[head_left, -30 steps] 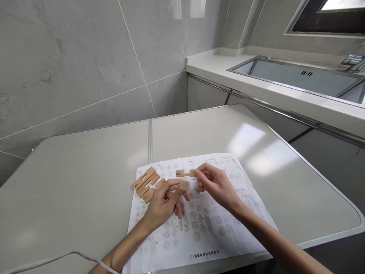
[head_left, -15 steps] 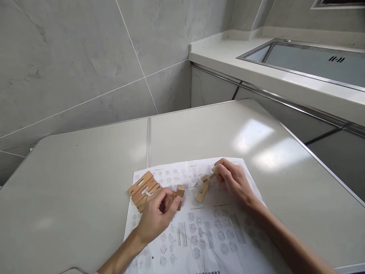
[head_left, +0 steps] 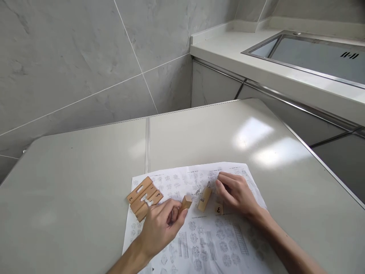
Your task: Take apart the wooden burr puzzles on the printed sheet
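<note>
My left hand [head_left: 160, 227] is curled and pinches a small wooden block [head_left: 186, 202] against the printed instruction sheet [head_left: 205, 236]. My right hand [head_left: 235, 194] rests on the sheet with curled fingers, touching a wooden puzzle piece [head_left: 204, 198] that lies flat; a small piece marked 3 [head_left: 218, 208] lies just under its fingers. A cluster of flat slotted wooden pieces with numbers [head_left: 143, 197] lies at the sheet's upper left, just beyond my left hand.
The sheet lies on a grey folding table [head_left: 85, 182] with a seam down the middle. A white counter with a steel sink [head_left: 313, 57] stands at the back right. A tiled wall rises behind.
My right hand has lowered the wooden piece onto the sheet, and a second small piece marked 3 now lies beside it. My left hand has moved its block slightly right. The view tilted downward.
</note>
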`<action>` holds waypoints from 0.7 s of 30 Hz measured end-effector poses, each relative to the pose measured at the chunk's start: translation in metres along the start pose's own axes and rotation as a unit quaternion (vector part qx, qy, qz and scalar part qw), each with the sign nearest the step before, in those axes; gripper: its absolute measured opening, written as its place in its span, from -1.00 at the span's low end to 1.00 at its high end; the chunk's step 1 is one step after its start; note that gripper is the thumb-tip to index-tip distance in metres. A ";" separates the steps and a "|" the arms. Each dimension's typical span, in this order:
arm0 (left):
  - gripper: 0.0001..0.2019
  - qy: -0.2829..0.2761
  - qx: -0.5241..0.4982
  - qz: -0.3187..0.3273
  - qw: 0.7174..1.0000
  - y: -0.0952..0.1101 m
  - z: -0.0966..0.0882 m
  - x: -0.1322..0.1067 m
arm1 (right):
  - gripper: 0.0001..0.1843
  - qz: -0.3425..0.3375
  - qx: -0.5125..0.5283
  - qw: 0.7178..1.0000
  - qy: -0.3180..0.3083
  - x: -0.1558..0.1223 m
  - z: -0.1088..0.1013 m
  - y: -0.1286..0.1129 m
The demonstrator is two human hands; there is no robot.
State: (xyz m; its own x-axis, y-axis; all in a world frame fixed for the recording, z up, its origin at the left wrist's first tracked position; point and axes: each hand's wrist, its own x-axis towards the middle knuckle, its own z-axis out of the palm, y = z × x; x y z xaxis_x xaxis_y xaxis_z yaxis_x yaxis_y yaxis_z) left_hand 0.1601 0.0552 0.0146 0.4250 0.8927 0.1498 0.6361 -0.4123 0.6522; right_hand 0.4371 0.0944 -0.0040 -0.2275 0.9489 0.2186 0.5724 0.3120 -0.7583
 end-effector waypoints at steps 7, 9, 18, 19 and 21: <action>-0.94 -0.013 0.020 -0.001 1.000 -0.002 0.003 0.000 | -0.56 -0.034 -0.091 0.995 -0.016 -0.001 0.006 0.001; -0.95 -0.012 0.024 -0.003 1.000 -0.002 0.003 0.000 | -0.55 -0.039 -0.107 0.993 -0.017 -0.001 0.007 0.001; -0.91 -0.024 0.059 -0.002 0.998 -0.003 0.003 0.003 | -0.60 -0.028 -0.128 0.991 -0.016 -0.002 0.011 -0.002; -0.90 -0.026 0.055 -0.004 0.998 -0.004 0.003 0.003 | -0.59 -0.026 -0.132 0.991 -0.017 -0.002 0.011 -0.002; -0.89 -0.031 0.044 -0.014 0.998 -0.005 0.003 0.002 | -0.56 -0.023 -0.141 0.989 -0.021 -0.002 0.011 -0.002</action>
State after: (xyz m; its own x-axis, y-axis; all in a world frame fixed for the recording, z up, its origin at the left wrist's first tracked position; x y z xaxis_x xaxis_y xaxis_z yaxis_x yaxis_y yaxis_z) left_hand 0.1597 0.0590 0.0094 0.4431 0.8925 0.0842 0.7010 -0.4035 0.5881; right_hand 0.4272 0.0915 -0.0096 -0.2876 0.9323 0.2192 0.7566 0.3615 -0.5449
